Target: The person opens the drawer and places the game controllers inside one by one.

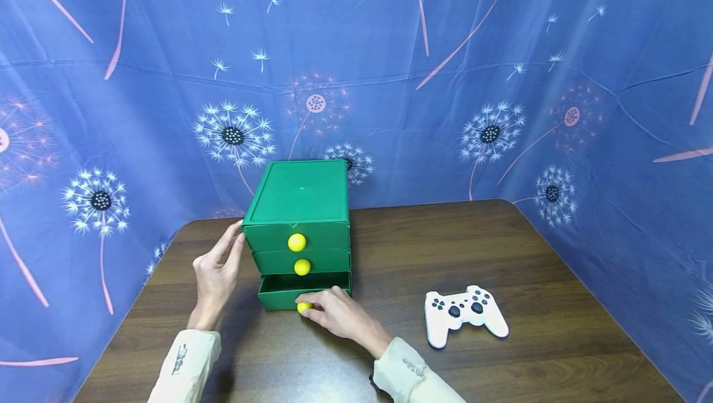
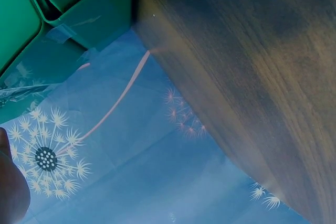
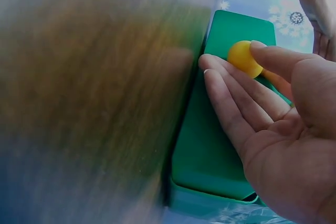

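A green three-drawer cabinet [image 1: 301, 191] stands on the table, a round yellow knob on each drawer front. Its bottom drawer [image 1: 277, 301] is pulled partly out, and the inside shows as a dark gap; the two upper drawers are closed. My right hand [image 1: 341, 314] pinches the bottom drawer's yellow knob [image 3: 243, 59] between thumb and fingers, the other fingers lying along the drawer front [image 3: 207, 145]. At the cabinet's upper left front corner, my left hand [image 1: 216, 273] touches the side with fairly straight fingers. Only a bit of that hand shows in the left wrist view.
A white game controller [image 1: 465, 314] lies on the brown wooden table [image 1: 557, 304], right of the cabinet. Behind and around the table hangs a blue cloth [image 1: 390, 112] with dandelion prints. Clear film or tape [image 2: 62, 34] clings to the cabinet's side.
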`<state>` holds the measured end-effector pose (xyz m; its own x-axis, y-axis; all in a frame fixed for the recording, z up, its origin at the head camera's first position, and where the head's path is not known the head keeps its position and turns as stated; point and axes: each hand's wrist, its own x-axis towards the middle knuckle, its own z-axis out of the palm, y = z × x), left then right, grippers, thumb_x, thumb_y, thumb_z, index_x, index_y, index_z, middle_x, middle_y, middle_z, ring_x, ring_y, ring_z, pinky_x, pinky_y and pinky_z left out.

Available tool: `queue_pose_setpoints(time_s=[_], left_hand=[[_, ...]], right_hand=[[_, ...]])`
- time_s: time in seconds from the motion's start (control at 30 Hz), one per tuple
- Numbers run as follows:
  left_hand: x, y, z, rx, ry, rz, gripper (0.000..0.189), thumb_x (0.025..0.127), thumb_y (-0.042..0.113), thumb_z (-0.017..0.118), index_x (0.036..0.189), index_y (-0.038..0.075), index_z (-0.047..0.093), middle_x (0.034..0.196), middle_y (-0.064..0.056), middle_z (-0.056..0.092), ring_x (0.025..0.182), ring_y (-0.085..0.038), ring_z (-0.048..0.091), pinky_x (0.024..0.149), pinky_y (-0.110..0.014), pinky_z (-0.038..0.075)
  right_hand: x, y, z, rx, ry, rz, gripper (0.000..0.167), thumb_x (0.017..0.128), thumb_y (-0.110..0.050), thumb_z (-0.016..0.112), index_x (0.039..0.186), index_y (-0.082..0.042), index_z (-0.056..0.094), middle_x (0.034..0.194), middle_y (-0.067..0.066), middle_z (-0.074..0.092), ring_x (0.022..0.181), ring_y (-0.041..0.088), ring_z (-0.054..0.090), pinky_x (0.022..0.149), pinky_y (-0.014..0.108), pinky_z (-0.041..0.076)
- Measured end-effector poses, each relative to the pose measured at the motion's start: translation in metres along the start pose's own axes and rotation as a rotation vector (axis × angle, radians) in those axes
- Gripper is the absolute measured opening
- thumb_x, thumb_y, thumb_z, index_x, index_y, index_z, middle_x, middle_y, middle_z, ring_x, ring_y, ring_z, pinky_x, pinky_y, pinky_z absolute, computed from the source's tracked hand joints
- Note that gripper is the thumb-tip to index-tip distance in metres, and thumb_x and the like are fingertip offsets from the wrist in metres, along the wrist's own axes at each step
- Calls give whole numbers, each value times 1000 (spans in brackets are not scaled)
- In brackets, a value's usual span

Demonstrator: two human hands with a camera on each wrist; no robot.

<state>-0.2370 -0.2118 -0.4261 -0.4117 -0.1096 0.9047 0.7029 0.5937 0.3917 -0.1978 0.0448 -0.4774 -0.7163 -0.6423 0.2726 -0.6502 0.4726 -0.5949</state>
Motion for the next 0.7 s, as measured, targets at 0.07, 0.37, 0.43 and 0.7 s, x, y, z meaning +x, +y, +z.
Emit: queue_pose_setpoints(time_s=[0.07, 0.37, 0.43, 0.7], left_hand=[[0, 0, 0, 1, 1, 5, 41, 86, -18, 73, 123, -1, 75, 104, -17, 76, 69, 10, 60, 44, -14, 32], [1, 4, 1, 1, 11, 11, 41, 83, -23, 72, 120, -5, 75, 101, -21, 76, 83, 13, 64, 43, -14, 30], [2, 7, 1, 0, 11, 12, 40, 84, -23, 71, 119, -6, 75, 100, -22, 76, 85, 14, 62, 44, -14, 31], [4, 12, 1, 3, 20, 14, 41, 83, -23, 71, 120, -4, 75, 99, -22, 76, 94, 12, 63, 45, -14, 32]], right_hand=[[-2, -2, 1, 1, -8, 4, 23, 104, -13, 66, 124, -11, 76, 105, -7, 75, 68, -9, 53, 63, 9, 46], [-10, -8, 2, -15, -5, -16, 23, 104, -14, 66, 124, -11, 76, 115, -5, 75, 89, -7, 60, 80, 13, 50], [-11, -9, 2, -16, -6, -21, 23, 104, -14, 66, 123, -10, 76, 115, -5, 75, 91, -8, 60, 81, 13, 50], [-14, -11, 3, -14, -21, -18, 23, 103, -13, 66, 124, -11, 76, 112, -6, 75, 76, -10, 54, 70, 8, 47]])
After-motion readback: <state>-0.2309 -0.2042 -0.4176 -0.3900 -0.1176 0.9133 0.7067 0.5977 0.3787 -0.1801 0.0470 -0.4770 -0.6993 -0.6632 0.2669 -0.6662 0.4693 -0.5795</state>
